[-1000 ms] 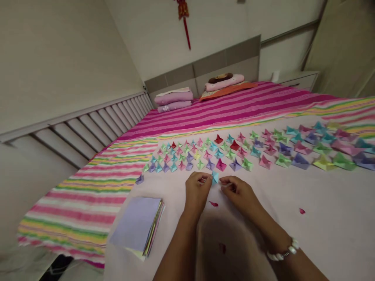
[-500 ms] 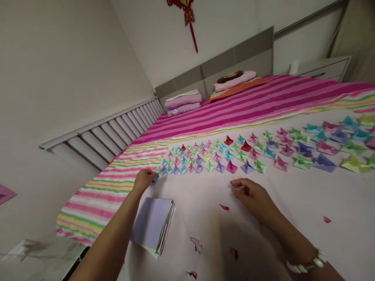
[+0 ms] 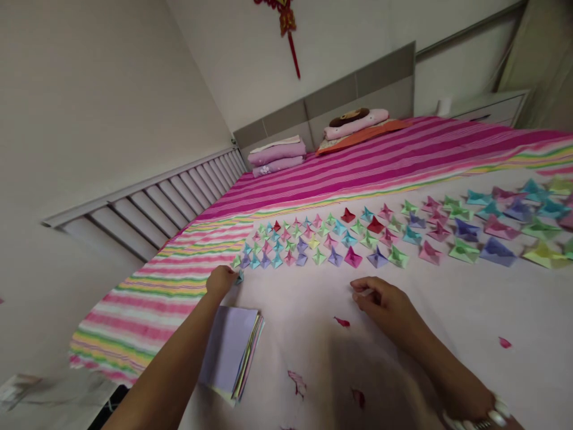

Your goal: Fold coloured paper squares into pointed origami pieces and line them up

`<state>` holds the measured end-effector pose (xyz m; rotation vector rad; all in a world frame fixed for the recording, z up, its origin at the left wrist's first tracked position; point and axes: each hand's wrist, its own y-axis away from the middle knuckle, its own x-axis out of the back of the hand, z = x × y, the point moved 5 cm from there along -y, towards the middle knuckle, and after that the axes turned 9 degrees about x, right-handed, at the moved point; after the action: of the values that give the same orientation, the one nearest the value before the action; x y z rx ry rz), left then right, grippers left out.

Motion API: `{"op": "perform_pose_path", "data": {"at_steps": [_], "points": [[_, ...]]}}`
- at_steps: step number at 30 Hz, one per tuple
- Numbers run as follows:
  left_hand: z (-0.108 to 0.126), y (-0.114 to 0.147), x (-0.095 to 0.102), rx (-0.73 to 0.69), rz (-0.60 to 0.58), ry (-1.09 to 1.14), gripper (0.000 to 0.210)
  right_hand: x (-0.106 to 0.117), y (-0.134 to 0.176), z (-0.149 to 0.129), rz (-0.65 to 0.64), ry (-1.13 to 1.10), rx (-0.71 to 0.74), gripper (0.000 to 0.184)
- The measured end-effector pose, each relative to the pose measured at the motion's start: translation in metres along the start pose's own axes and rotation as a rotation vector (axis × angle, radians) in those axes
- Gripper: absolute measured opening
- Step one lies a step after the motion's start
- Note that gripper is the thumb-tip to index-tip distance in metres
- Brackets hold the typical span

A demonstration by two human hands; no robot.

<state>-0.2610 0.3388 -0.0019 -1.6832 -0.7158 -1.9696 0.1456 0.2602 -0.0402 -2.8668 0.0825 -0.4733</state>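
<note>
At the left end of the rows, my left hand [image 3: 221, 282] pinches a small teal paper boat [image 3: 240, 277] just above or on the white sheet; whether it touches cannot be made out. Several folded paper boats in many colours stand in rows behind it, such as a purple boat [image 3: 378, 257] and a magenta boat [image 3: 353, 257]. Below my left wrist lies a stack of square paper [image 3: 230, 346] with a lilac sheet on top. My right hand [image 3: 380, 301] is over the white sheet in front of the rows, fingers loosely curved, thumb and forefinger apart, holding nothing.
The white sheet [image 3: 313, 304] has printed red petals on it and covers part of a striped bed [image 3: 152, 286]. A slatted rail [image 3: 147, 209] runs along the left side. Folded purple bedding [image 3: 277, 156] and a pink pillow [image 3: 356, 124] sit by the headboard.
My left hand, with the teal boat, has come slightly toward me, so a green boat at the row's end shows more clearly. The right hand has hardly moved. The view has shifted a little.
</note>
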Motion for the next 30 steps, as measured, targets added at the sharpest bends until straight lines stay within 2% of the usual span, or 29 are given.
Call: {"op": "perform_pose_path", "data": {"at_steps": [4, 9, 13, 19, 30], "points": [[-0.009, -0.005, 0.010, -0.012, 0.034, 0.055, 0.034, -0.001, 0.000, 0.007, -0.017, 0.019, 0.003, 0.030], [-0.038, -0.004, 0.022, -0.021, 0.064, 0.148, 0.035, -0.002, -0.001, 0.017, -0.027, 0.012, 0.036, 0.030], [-0.054, 0.000, 0.009, -0.017, 0.014, 0.171, 0.035, -0.005, 0.000, 0.020, -0.020, 0.007, 0.026, 0.030], [-0.055, -0.006, -0.014, -0.007, -0.007, 0.194, 0.035, -0.003, 0.000, 0.028, -0.100, 0.021, 0.008, 0.033], [-0.053, -0.020, -0.017, 0.017, 0.045, 0.182, 0.034, -0.001, -0.002, 0.035, -0.132, 0.044, -0.001, 0.035]]}}
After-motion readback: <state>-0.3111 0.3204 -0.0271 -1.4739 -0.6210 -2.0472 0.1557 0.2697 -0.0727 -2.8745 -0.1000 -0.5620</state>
